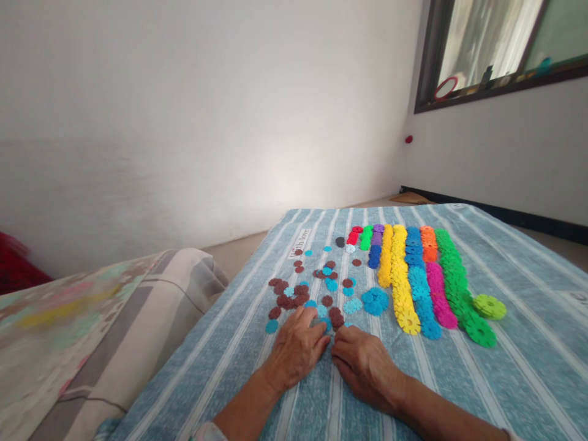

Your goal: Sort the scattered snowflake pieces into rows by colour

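My left hand (297, 348) rests knuckles-up on a blue striped cloth (528, 367), its fingers curled down onto loose brown discs (288, 299) and light blue discs (353, 305). My right hand (364, 361) lies beside it, almost touching, fingers bent toward the same small pile; what either hand holds is hidden. Further right, toothed plastic discs lie sorted in rows by colour: yellow (400, 282), blue (420, 288), pink (438, 297), green (459, 288), orange (428, 242).
A folded patterned quilt (92, 331) lies at the left beside the cloth. A white wall stands behind, with bare floor (239, 248) between. A dark-framed window (500, 49) is at the upper right. Two light green discs (489, 306) sit apart from the rows.
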Demonstrator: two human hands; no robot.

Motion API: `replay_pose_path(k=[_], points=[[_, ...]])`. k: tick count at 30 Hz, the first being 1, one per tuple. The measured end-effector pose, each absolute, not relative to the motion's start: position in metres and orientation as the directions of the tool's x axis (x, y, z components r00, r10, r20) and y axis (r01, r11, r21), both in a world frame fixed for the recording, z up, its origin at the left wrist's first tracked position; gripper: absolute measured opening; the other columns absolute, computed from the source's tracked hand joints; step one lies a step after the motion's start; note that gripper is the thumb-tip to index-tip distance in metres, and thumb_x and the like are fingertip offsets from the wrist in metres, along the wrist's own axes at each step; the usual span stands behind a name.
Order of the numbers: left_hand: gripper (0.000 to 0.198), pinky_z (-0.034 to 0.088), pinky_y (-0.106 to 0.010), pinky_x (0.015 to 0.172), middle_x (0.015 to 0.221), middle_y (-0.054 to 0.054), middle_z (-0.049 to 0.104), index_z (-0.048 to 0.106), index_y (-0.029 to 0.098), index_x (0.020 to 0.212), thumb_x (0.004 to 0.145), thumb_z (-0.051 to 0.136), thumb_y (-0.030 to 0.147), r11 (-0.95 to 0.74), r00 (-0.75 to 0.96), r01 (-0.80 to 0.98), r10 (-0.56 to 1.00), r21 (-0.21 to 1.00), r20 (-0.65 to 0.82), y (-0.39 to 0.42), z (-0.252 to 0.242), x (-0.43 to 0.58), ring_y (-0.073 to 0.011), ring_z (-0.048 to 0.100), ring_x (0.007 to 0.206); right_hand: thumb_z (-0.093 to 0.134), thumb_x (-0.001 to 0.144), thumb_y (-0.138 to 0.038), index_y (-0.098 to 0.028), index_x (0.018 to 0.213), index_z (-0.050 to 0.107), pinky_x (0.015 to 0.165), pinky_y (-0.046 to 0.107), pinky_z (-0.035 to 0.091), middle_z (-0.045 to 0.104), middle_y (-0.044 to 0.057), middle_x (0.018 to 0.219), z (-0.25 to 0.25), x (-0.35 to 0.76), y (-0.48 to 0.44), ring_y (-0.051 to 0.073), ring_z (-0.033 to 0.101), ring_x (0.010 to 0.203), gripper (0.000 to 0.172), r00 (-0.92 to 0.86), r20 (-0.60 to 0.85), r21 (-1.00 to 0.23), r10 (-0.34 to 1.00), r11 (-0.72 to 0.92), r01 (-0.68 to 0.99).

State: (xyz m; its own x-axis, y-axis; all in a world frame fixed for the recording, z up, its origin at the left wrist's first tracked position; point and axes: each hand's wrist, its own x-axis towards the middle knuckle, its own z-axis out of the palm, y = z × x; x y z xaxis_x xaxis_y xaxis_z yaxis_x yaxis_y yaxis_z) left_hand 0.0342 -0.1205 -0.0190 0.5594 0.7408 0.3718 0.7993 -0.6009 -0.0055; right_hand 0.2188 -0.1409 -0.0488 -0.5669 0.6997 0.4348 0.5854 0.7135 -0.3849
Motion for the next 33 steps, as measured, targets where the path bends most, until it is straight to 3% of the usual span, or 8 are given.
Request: replay_pose_path(k=[8, 14, 20, 23, 26, 29, 33], points=[[0.021, 0.047, -0.032, 0.075, 0.085, -0.006, 0.058, 0.064, 0.018, 0.080, 0.089, 0.045, 0.021, -0.510, 0.412, 0.859, 0.745, 0.048, 0.524, -0.097, -0.018, 0.028, -0.0184, 0.052, 0.083, 0.051, 0.088, -0.011, -0.019, 0.070, 0.051, 0.070, 0.025, 0.039, 0.055, 0.001, 0.081, -0.045, 0.220, -0.142, 0.014, 0.052, 0.080, 0.019, -0.573, 0.409, -0.410, 0.710, 0.704, 0.580], [0.012, 0.048, -0.040, 0.086, 0.108, -0.010, 0.056, 0.066, 0.018, 0.086, 0.083, 0.056, 0.021, -0.464, 0.396, 0.885, 0.782, 0.026, 0.482, -0.088, -0.027, 0.033, -0.0238, 0.050, 0.099, 0.050, 0.088, -0.011, -0.019, 0.071, 0.051, 0.072, 0.025, 0.039, 0.055, 0.001, 0.082, -0.046, 0.220, -0.140, 0.015, 0.052, 0.081, 0.018, -0.567, 0.418, -0.427, 0.710, 0.705, 0.567], [0.011, 0.048, -0.041, 0.087, 0.113, -0.010, 0.057, 0.067, 0.018, 0.088, 0.081, 0.058, 0.019, -0.493, 0.413, 0.868, 0.788, 0.064, 0.456, -0.084, -0.029, 0.033, -0.0255, 0.050, 0.103, 0.050, 0.088, -0.013, -0.019, 0.071, 0.050, 0.070, 0.025, 0.039, 0.055, 0.001, 0.082, -0.048, 0.220, -0.139, 0.015, 0.052, 0.080, 0.019, -0.576, 0.424, -0.421, 0.699, 0.715, 0.558], [0.010, 0.047, -0.039, 0.088, 0.110, -0.009, 0.059, 0.064, 0.017, 0.087, 0.077, 0.062, 0.017, -0.529, 0.399, 0.837, 0.763, 0.136, 0.509, -0.087, -0.030, 0.034, -0.0239, 0.052, 0.101, 0.049, 0.089, -0.013, -0.019, 0.070, 0.049, 0.069, 0.025, 0.038, 0.054, 0.001, 0.081, -0.048, 0.220, -0.139, 0.015, 0.052, 0.079, 0.020, -0.571, 0.431, -0.425, 0.699, 0.715, 0.555], [0.002, 0.047, -0.031, 0.079, 0.087, -0.005, 0.063, 0.060, 0.018, 0.076, 0.076, 0.060, 0.016, -0.517, 0.329, 0.814, 0.786, 0.265, 0.523, -0.090, -0.030, 0.033, -0.0190, 0.055, 0.086, 0.048, 0.089, -0.013, -0.019, 0.070, 0.049, 0.068, 0.026, 0.038, 0.054, 0.001, 0.081, -0.049, 0.219, -0.140, 0.015, 0.052, 0.079, 0.020, -0.567, 0.433, -0.447, 0.701, 0.713, 0.540], [0.014, 0.045, -0.026, 0.072, 0.071, -0.001, 0.060, 0.056, 0.018, 0.065, 0.078, 0.056, 0.021, -0.390, 0.147, 0.816, 0.854, 0.427, 0.499, -0.085, -0.024, 0.021, -0.0150, 0.056, 0.074, 0.046, 0.089, -0.013, -0.019, 0.070, 0.049, 0.069, 0.026, 0.039, 0.054, 0.001, 0.081, -0.052, 0.220, -0.140, 0.015, 0.053, 0.079, 0.021, -0.561, 0.434, -0.482, 0.705, 0.708, 0.516], [0.014, 0.044, -0.024, 0.070, 0.075, 0.000, 0.065, 0.064, 0.018, 0.072, 0.077, 0.055, 0.028, -0.135, -0.125, 0.821, 0.905, 0.554, 0.406, -0.061, -0.008, -0.013, -0.0141, 0.059, 0.072, 0.045, 0.090, -0.013, -0.019, 0.070, 0.048, 0.070, 0.026, 0.039, 0.054, 0.002, 0.082, -0.055, 0.220, -0.141, 0.015, 0.052, 0.080, 0.021, -0.565, 0.429, -0.508, 0.705, 0.706, 0.494]])
